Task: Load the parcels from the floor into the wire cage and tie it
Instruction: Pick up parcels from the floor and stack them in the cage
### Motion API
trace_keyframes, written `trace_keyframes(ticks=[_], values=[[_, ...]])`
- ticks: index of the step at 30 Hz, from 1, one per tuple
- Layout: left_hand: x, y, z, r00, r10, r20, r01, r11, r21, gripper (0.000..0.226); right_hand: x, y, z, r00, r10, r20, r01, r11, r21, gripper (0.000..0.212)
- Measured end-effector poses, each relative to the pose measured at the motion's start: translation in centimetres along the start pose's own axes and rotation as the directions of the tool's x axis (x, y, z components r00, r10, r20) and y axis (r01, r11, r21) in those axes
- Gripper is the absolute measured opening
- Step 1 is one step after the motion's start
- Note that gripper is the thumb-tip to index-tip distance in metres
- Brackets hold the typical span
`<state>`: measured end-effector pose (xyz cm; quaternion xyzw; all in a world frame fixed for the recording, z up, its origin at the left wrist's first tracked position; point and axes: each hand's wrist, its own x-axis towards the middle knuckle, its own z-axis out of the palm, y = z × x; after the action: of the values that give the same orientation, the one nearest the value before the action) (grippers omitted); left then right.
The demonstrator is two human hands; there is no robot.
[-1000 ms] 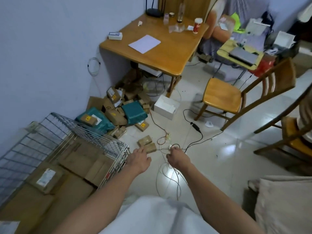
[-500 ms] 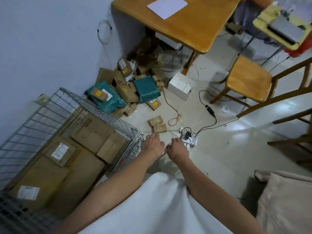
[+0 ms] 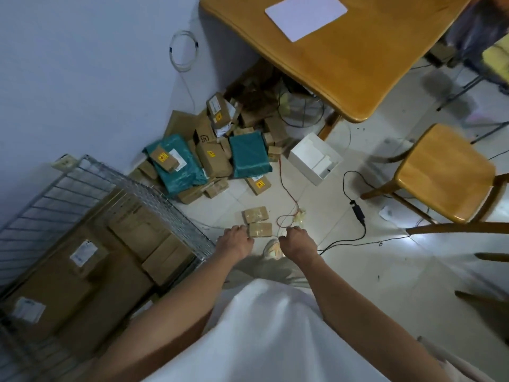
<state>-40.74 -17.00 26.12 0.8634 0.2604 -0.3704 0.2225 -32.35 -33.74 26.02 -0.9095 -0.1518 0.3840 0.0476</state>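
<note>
Head view: we reach both curled hands, left hand [image 3: 237, 239] and right hand [image 3: 298, 241], grip unclear, toward the near parcel [image 3: 260, 229]; red wire [image 3: 286, 186] beside it could snag.

bare tiles [image 3: 316, 205] open ahead; wire cage [image 3: 154, 194] left, red wire [image 3: 286, 186] crossing

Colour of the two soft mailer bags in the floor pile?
Teal bags, clearest in the head view.
</note>
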Motion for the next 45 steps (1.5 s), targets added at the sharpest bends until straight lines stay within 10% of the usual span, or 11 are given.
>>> trace_keyframes(ticks=[13, 37, 45], values=[[6.0, 2.1, -4.8, 0.997, -0.075, -0.002, 0.075, 0.997, -0.02, 0.05, 9.4, 2.4, -5.3, 0.987, 0.032, 0.155, -0.028, 0.999, -0.03, 0.041], [25.0, -9.0, -22.9, 0.992, -0.117, 0.053, 0.128, 0.886, -0.445, 0.039, 27.1, -17.8, -15.9, 0.993, 0.105, 0.055, -0.105, 0.994, -0.01, 0.052], [31.7, -8.3, -24.1, 0.997, -0.06, 0.038, 0.068, 0.958, -0.278, 0.046, 34.7, -18.2, -17.6, 0.99, 0.098, 0.104, -0.1, 0.995, 0.017, 0.061]])
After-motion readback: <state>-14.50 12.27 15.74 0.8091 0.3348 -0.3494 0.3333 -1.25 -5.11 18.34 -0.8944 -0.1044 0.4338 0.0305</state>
